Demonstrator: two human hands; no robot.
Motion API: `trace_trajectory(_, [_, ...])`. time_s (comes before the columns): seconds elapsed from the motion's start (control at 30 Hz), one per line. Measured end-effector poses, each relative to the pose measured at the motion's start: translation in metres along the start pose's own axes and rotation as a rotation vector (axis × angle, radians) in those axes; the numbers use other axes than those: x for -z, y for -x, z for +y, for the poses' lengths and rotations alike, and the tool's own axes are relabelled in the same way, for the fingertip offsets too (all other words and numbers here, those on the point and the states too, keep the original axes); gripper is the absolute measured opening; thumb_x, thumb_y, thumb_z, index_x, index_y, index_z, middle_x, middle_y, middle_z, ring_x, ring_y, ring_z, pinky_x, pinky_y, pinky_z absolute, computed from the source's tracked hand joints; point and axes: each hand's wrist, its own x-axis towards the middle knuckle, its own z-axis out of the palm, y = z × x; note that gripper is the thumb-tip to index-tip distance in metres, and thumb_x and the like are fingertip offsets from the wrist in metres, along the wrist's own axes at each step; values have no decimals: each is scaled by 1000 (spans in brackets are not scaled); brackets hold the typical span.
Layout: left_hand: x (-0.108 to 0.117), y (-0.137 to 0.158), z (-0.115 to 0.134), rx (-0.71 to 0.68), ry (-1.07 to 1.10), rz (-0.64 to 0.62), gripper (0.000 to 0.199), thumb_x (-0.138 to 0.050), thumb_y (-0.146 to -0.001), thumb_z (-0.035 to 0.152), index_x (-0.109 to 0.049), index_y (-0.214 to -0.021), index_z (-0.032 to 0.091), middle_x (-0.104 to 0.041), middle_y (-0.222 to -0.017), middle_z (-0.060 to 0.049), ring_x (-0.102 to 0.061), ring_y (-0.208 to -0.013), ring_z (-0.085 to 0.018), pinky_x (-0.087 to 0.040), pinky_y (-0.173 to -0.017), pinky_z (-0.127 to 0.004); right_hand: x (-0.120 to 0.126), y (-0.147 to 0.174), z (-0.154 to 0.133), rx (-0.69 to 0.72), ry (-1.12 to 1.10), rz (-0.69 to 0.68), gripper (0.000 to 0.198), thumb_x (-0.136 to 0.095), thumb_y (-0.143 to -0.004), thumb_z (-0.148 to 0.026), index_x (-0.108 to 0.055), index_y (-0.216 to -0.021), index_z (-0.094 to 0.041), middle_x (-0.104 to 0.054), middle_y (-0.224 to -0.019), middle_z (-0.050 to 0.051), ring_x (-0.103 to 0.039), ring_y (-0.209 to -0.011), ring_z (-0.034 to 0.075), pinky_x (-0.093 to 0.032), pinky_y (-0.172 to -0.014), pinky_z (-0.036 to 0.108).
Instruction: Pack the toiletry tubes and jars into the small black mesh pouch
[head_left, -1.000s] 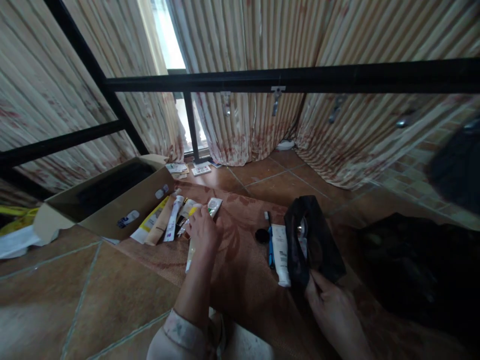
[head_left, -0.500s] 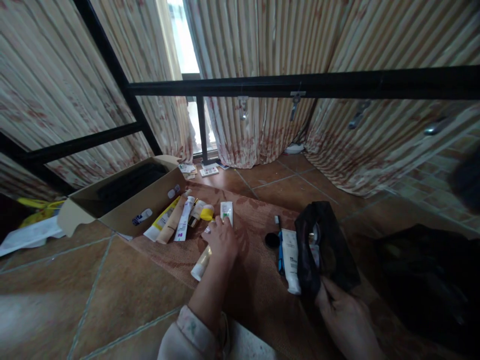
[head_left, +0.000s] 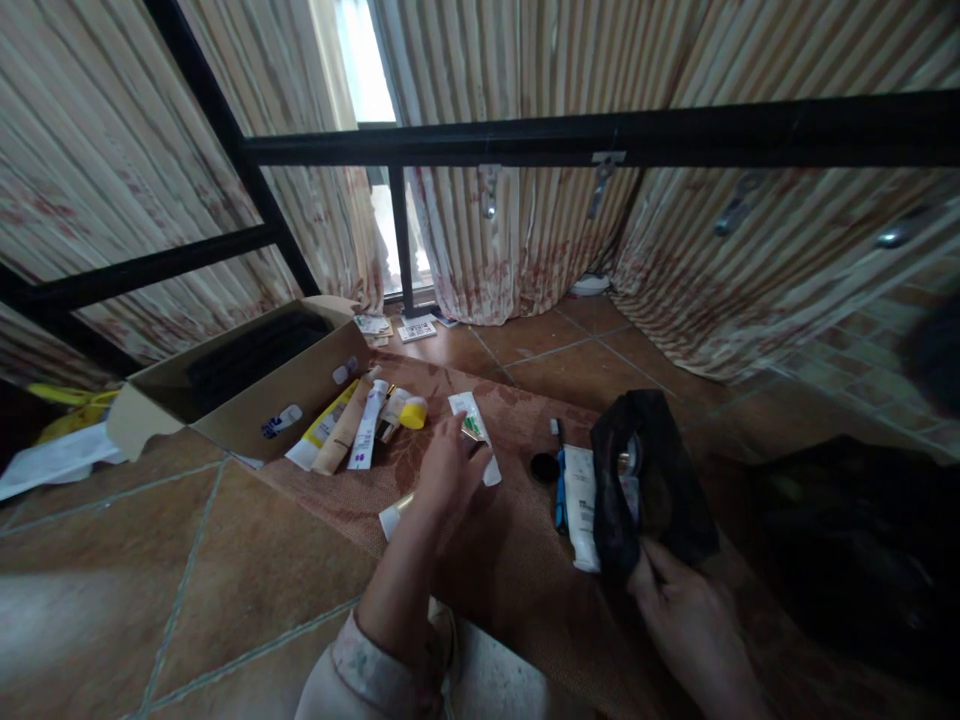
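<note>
My left hand (head_left: pixel 450 470) is closed over the mat, its fingertips on a small shiny object (head_left: pixel 474 436) whose kind I cannot make out. Beneath those fingers lies a slanted white packet with green print (head_left: pixel 489 462). A gold-and-white tube (head_left: pixel 391 518) is partly hidden behind my left forearm. My right hand (head_left: pixel 686 610) grips the near edge of a black see-through pouch (head_left: pixel 675 480), which stands with its mouth open and small items inside. Beside the pouch lie a white tube (head_left: pixel 581 510), a blue toothbrush (head_left: pixel 560 495) and a round black lid (head_left: pixel 544 467).
Several tubes, one a white tube with purple marks (head_left: pixel 367 425), and a yellow-capped bottle (head_left: pixel 412 413) lie by an open cardboard box (head_left: pixel 300 400) holding something black. A dark bag (head_left: pixel 847 550) sits at right. A black metal frame (head_left: pixel 525 145) crosses before the curtains.
My left hand has moved slightly right and now has a small shiny object at its fingertips. The white-green packet has turned to a slant. My right hand stays on the pouch.
</note>
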Motion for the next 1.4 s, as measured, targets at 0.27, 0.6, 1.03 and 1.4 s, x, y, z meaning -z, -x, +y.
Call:
trace_trajectory(0.27, [56,8,-61,180,-281,-465,49,-78,-45,28,-65,-92,20,-68,-86,-4,-63,-83,-25,-46,-70,-30,3,-1,-6,10,-41,6,48,-30,-91,-47,-71,-86,-22,-66,-57,5,-60,-46,16,-37,-46,23])
trace_trajectory(0.6, [83,45,-61,60,-14,-433,35,-68,-61,38,-66,-92,20,-69,-88,-3,-62,-82,-23,-45,-70,-28,4,-1,-8,16,-65,17,47,-31,-91,-46,-72,-86,-23,-67,-59,6,-61,-48,17,-40,-48,24])
trace_trajectory(1.03, [17,0,-66,313,-24,63,46,-58,-78,34,-51,-118,13,-66,-111,-16,-63,-101,-26,-44,-80,-31,-13,26,8,-199,-484,-20,45,-28,-92,-53,-60,-88,-21,-63,-62,0,-59,-54,15,-45,-55,23])
trace_trajectory(1.4, [11,-10,-63,207,26,-37,33,-51,-83,30,-55,-112,16,-67,-111,-13,-63,-99,-23,-44,-81,-30,-7,44,5,-204,-459,47,45,-29,-92,-54,-57,-81,-21,-56,-58,-1,-58,-57,15,-45,-59,23])
